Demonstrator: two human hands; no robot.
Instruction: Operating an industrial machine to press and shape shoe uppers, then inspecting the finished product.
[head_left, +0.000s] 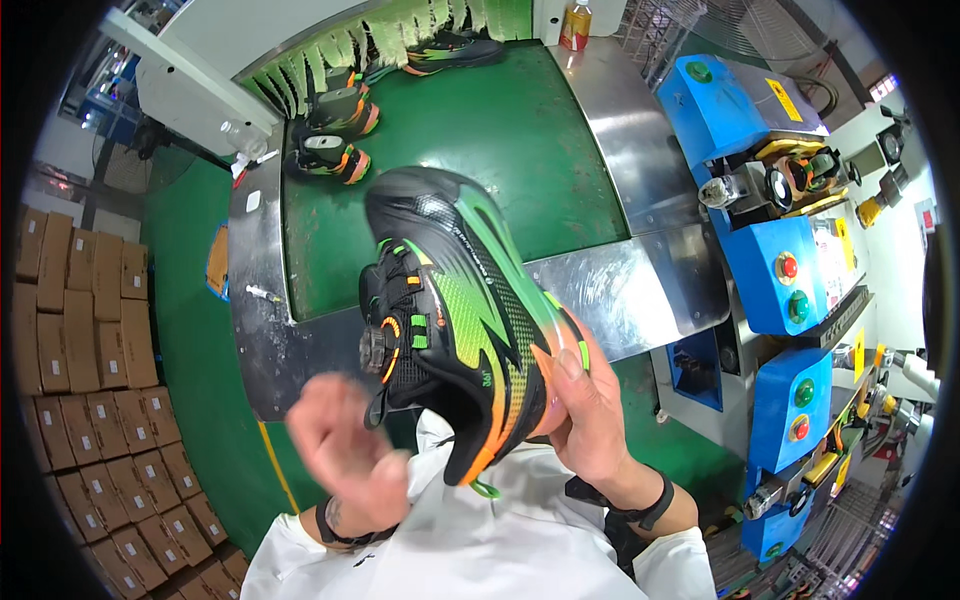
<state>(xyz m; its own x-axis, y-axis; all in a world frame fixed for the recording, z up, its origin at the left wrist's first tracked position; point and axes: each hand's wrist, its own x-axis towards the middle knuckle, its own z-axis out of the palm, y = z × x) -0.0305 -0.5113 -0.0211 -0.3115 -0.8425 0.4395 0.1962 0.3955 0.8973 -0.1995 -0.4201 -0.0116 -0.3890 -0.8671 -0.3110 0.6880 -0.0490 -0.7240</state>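
A black, green and orange sneaker (450, 310) is held up in front of my chest, its toe pointing away and its heel toward me. My right hand (590, 415) grips it by the sole near the heel, the thumb on the sole's side. A round dial (375, 350) and dark lacing sit on the upper's left side. Close to the shoe's opening is my left hand (345, 440), smeared by motion; whether its fingers touch the shoe cannot be told.
Beyond the shoe lies a green conveyor belt (490, 120) with metal borders. Similar sneakers (330, 150) stand along its left side, and another shoe (450, 52) lies by the fringed curtain (330, 50). Blue machines with buttons (775, 270) line the right. Stacked cartons (90, 320) fill the left.
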